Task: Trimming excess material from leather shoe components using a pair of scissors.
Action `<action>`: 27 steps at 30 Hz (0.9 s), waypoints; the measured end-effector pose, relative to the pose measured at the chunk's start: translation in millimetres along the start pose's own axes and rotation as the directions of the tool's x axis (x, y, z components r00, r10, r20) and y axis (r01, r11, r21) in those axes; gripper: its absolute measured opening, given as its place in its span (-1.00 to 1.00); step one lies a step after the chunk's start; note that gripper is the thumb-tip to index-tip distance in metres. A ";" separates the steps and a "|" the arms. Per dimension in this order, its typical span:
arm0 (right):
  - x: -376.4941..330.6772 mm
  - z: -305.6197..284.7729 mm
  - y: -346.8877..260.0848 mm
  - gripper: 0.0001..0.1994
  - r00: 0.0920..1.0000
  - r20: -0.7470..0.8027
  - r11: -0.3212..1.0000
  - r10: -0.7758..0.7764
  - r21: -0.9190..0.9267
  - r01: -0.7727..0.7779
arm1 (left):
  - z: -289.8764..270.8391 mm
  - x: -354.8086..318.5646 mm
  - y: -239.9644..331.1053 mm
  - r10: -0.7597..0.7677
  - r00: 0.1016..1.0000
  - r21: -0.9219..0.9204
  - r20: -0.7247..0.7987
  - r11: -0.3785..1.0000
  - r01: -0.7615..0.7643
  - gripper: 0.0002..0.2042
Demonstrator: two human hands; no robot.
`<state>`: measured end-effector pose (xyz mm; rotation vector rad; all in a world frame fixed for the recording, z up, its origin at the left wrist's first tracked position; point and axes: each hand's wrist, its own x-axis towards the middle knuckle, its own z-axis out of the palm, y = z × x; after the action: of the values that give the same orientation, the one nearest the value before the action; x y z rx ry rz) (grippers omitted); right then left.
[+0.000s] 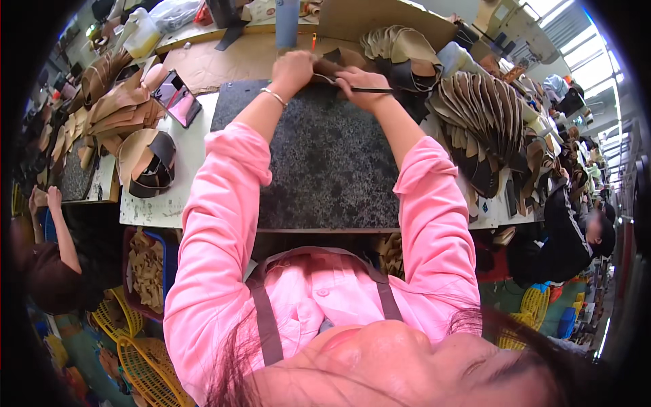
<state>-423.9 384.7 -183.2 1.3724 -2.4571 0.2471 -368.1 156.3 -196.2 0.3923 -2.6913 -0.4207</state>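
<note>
Both my hands are at the far edge of a dark mottled work slab (325,163). My left hand (293,70), with a bracelet at its wrist, is closed on one end of a small brown leather piece (327,68). The fingers of my right hand (362,87) pinch the piece's other side. A slim dark stick-like tool (377,90) juts out to the right from under my right hand; its working end is hidden. A pale curved edge shows on the leather between the hands. Just beyond them stand a blue-grey cylinder (287,26) and a thin orange-topped stick (314,42).
Fanned brown leather pieces (478,108) crowd the right; cream pieces (400,44) lie behind. At left are stacked leather (125,108), a propped phone-like screen (178,98) and a curled bundle (146,163). A scrap-filled crate (146,268) and yellow baskets (152,366) stand below. People work on both sides.
</note>
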 end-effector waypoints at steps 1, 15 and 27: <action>-1.9 3.7 9.4 -0.69 0.981 0.134 0.987 0.143 -0.095 -0.131 | -1.3 1.4 -3.9 0.002 1.000 0.000 0.008 1.000 -0.002 -0.74; -65.2 -65.2 -122.8 -0.54 0.955 0.172 0.918 0.240 0.280 -0.281 | -77.5 -233.7 -42.2 0.340 0.940 -0.235 0.026 0.916 -0.325 -0.77; -110.7 -0.1 -103.6 -0.45 0.833 0.115 0.836 0.541 0.040 -0.548 | -78.6 -238.5 -37.9 -0.240 0.970 -0.825 0.028 0.543 0.158 -0.71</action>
<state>-281.5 418.6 -222.5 0.6773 -2.9034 0.4052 -116.3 181.0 -218.6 0.4013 -2.0252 -1.6061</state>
